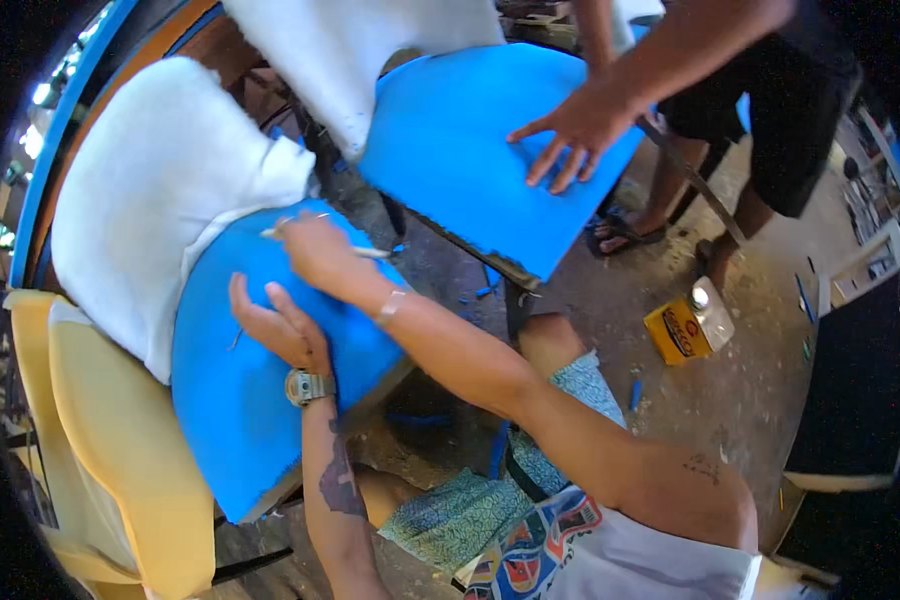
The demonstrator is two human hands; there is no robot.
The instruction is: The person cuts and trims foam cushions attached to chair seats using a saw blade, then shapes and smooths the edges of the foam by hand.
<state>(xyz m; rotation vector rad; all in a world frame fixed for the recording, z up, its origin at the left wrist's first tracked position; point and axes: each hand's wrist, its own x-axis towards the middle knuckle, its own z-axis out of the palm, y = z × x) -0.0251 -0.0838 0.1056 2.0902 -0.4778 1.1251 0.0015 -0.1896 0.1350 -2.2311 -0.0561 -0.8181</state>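
While my left hand (278, 325) lies flat with its fingers (238, 292) spread open on the blue foam sheet (235, 400), my right hand (315, 250) sits just beyond it on the same sheet, its fingers closed around a thin pale tool (370, 252) that could be a pencil or a blade; I cannot tell which. The tool's ends stick out to the left and right of my grip, resting low against the foam. The blue sheet lies in front of me, tilted, its near edge ragged and overhanging, with my knees in patterned shorts (470, 500) below it. A thick white pad (155, 200) lies touching its far left side, partly over the blue, and a yellow cushion (120, 440) stands just beside it on the near left. On my left wrist is a watch (308, 386); on my right wrist a thin bracelet (390, 306). Farther off and to the right a second blue foam sheet (460, 150) rests on a dark frame, with another white pad (350, 50) lying against its far left edge. Another person's hand (570, 130) presses flat on that second sheet, fingers apart, and their sandalled foot (625, 232) stands on the dusty floor (690, 400) beyond it. On the floor to the right stands a yellow can (685, 328), with small blue scraps (635, 393) scattered near it.
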